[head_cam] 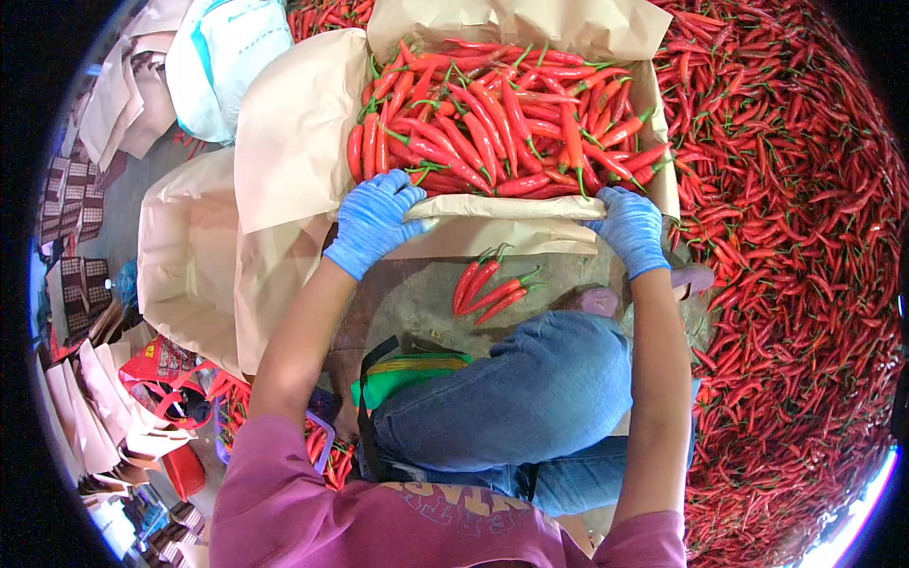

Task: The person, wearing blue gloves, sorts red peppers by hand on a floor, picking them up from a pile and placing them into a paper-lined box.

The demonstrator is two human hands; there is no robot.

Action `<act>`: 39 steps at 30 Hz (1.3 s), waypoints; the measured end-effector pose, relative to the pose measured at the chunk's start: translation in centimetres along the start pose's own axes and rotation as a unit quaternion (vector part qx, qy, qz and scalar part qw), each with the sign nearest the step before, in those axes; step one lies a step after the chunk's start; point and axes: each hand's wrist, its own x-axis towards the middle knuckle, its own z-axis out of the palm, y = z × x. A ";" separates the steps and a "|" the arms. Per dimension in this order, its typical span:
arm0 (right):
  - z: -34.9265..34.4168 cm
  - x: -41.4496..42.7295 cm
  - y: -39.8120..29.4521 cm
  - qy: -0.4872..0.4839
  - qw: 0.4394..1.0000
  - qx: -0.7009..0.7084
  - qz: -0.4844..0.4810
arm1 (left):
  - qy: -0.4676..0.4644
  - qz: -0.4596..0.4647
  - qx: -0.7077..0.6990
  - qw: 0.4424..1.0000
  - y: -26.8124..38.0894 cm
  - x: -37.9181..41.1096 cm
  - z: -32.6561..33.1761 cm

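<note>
Both of my hands wear blue knit gloves. My left hand [376,219] grips the near left corner of a paper-lined box, its fingers over the rim. At the near right corner, my right hand [629,226] holds the same edge. Brown lining paper [508,206] is folded over the near rim between them and hangs down in front. Red chili peppers [490,128] with green stems fill the box. More lining paper [302,128] flares out over its left side, and another flap [518,25] stands along the far side.
A huge heap of red chilies [795,284] covers the right side. Several loose chilies [490,287] lie on the floor before my knee. Left stands a second paper-lined box [188,248]. Beyond it are a white-and-blue sack [227,67], a red bag [160,362] and folded paper sheets [92,405].
</note>
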 end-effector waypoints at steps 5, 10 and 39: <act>-0.5 -1.2 -1.2 0.013 0.997 0.075 -0.019 | 0.171 0.087 -0.075 0.979 0.5 -1.0 -0.9; -2.2 0.1 -3.3 0.241 0.944 0.227 0.004 | 0.175 0.167 -0.004 0.970 3.4 7.9 -1.7; -3.9 6.5 0.3 0.187 0.976 0.060 0.098 | 0.093 -0.107 0.043 0.989 0.9 14.7 3.5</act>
